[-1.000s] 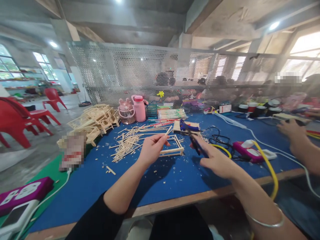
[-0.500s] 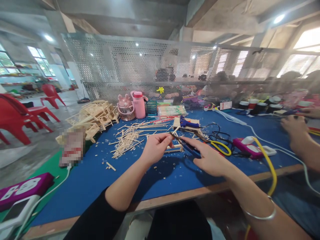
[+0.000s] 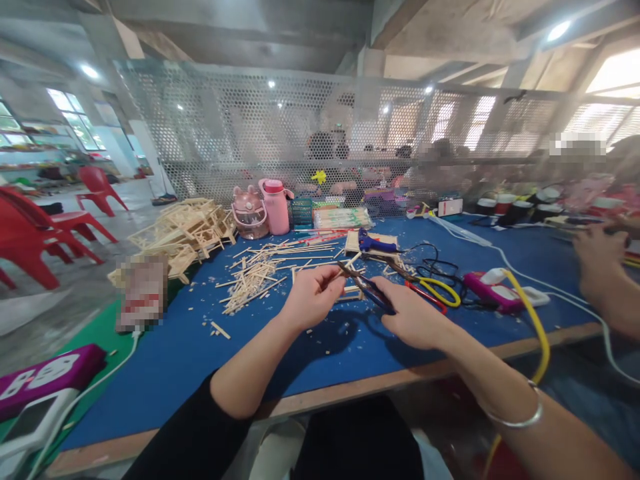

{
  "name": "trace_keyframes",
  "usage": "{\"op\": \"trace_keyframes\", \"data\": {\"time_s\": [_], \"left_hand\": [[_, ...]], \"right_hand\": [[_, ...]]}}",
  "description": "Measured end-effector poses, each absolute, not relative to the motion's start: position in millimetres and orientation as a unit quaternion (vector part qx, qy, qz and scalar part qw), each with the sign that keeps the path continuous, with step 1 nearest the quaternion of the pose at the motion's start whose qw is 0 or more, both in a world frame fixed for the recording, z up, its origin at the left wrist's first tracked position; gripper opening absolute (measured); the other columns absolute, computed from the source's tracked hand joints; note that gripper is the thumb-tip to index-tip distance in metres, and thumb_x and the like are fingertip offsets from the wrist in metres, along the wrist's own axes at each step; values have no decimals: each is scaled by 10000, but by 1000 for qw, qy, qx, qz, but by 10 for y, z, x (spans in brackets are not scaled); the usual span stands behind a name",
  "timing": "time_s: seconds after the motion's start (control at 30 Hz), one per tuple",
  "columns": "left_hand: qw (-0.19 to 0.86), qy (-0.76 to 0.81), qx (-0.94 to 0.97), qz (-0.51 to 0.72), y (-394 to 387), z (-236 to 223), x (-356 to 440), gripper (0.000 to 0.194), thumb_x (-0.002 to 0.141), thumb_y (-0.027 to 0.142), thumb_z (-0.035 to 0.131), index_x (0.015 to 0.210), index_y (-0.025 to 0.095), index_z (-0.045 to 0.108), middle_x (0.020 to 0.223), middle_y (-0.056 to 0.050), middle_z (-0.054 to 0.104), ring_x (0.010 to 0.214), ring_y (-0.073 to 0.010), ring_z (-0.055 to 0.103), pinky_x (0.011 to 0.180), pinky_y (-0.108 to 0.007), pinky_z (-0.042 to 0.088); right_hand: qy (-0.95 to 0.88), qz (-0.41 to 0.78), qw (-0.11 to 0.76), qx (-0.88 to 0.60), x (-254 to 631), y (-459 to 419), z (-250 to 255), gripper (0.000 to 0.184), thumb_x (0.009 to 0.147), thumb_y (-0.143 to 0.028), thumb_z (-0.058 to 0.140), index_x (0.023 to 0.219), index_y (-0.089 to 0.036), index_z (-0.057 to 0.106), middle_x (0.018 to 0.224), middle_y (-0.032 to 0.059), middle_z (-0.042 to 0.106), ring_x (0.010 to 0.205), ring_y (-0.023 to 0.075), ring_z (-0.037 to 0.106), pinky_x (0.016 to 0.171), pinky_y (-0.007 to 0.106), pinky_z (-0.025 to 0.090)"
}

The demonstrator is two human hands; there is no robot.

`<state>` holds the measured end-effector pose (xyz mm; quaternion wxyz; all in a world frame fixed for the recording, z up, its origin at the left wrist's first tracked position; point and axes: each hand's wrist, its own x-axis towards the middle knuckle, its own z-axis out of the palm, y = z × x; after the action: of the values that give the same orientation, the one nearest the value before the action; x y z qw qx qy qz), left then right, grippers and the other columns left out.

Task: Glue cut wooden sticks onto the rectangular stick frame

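Observation:
My left hand (image 3: 314, 293) is closed in a pinch at the middle of the blue mat, and what sits between its fingertips is too small to make out. My right hand (image 3: 413, 313) grips dark-handled pliers (image 3: 374, 291), their jaws up against the left fingertips. Behind and below the hands is a small wooden stick frame (image 3: 356, 293), partly covered. Loose thin wooden sticks (image 3: 255, 280) lie in a heap to the left. Beyond the hands, a blue glue gun (image 3: 377, 245) rests on a light wooden piece (image 3: 353, 241).
Assembled wooden frames (image 3: 193, 230) are piled at left, near a phone (image 3: 145, 293). A pink bottle (image 3: 276, 208) and a clear pink jug (image 3: 250, 217) stand at the back. Yellow-handled tool (image 3: 443, 291), purple power strip (image 3: 493, 293) and cables lie right. A co-worker's hand (image 3: 600, 257) is far right.
My two hands stay close together at the pliers' jaws. The right hand and the pliers have shifted slightly left and turned a little. The view has tilted slightly.

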<state>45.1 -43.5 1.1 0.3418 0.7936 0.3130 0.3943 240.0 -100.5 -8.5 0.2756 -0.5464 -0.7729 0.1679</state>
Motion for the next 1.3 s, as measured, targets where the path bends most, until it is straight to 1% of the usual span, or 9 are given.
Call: {"op": "trace_keyframes", "data": {"time_s": [0.23, 0.37, 0.53, 0.6, 0.8, 0.97, 1.13, 1.23, 1.3], "left_hand": [[285, 373, 787, 402, -417, -53, 487, 437, 866, 460, 424, 545, 164, 438, 478, 53, 374, 481, -78, 325, 481, -222, 250], [286, 378, 780, 408, -457, -17, 505, 425, 859, 444, 436, 535, 167, 445, 470, 51, 392, 472, -81, 342, 483, -223, 262], [312, 430, 754, 387, -456, -18, 565, 479, 873, 479, 390, 522, 166, 479, 431, 48, 396, 426, -85, 353, 460, -225, 274], [277, 408, 776, 393, -442, -19, 565, 436, 873, 463, 409, 602, 158, 563, 471, 46, 437, 464, -89, 384, 481, -221, 287], [154, 335, 838, 403, -449, 46, 438, 330, 845, 430, 505, 747, 162, 671, 590, 14, 567, 554, -104, 462, 560, -218, 355], [56, 354, 823, 441, -307, 43, 358, 384, 917, 244, 309, 1153, 124, 587, 858, -65, 601, 820, -171, 537, 778, -296, 438], [12, 334, 874, 354, -75, -174, 364, 440, 876, 122, 333, 1294, 88, 467, 988, -110, 578, 904, -177, 545, 837, -318, 458], [10, 337, 878, 340, -45, -268, 381, 434, 906, 177, 367, 1335, 154, 428, 1006, -93, 635, 920, -192, 579, 826, -334, 473], [0, 350, 874, 338, -70, -290, 398, 469, 903, 201, 415, 1370, 205, 374, 991, -65, 669, 890, -194, 606, 800, -335, 484]], "right_hand": [[-768, 60, 293, -566, 2287, -973, -205, 376, 601, -61, 462, 951, -199, 458, 888, 56, 596, 797, 214, 561, 684, 294, 404], [-744, -40, 319, -586, 2230, -945, -311, 521, 588, -68, 482, 1097, -168, 441, 1017, 117, 577, 945, 271, 537, 796, 354, 403], [-706, -169, 278, -629, 2291, -884, -269, 524, 601, -142, 533, 1120, -101, 484, 967, 180, 563, 909, 338, 501, 782, 437, 364], [-722, -109, 298, -615, 2308, -885, -225, 519, 582, -135, 525, 1100, -135, 496, 940, 143, 571, 881, 306, 510, 771, 412, 371], [-676, 403, 393, -476, 2536, -867, -130, 440, 548, -155, 433, 979, -191, 516, 687, 0, 519, 584, 158, 493, 550, 290, 404], [-654, 147, 251, -699, 2873, -596, -274, 346, 658, -278, 568, 984, -161, 573, 793, 71, 613, 720, 222, 575, 635, 324, 422], [-629, -28, 176, -757, 2827, -413, -460, 643, 676, -497, 631, 1183, -118, 517, 1151, 235, 541, 1040, 370, 520, 818, 497, 404], [-693, -103, 223, -678, 2683, -433, -353, 579, 759, -452, 577, 1236, -132, 506, 1242, 217, 514, 1153, 379, 450, 912, 550, 335], [-770, -84, 278, -569, 2576, -451, -230, 450, 839, -362, 504, 1239, -156, 521, 1232, 165, 555, 1138, 306, 488, 932, 466, 357]]}}
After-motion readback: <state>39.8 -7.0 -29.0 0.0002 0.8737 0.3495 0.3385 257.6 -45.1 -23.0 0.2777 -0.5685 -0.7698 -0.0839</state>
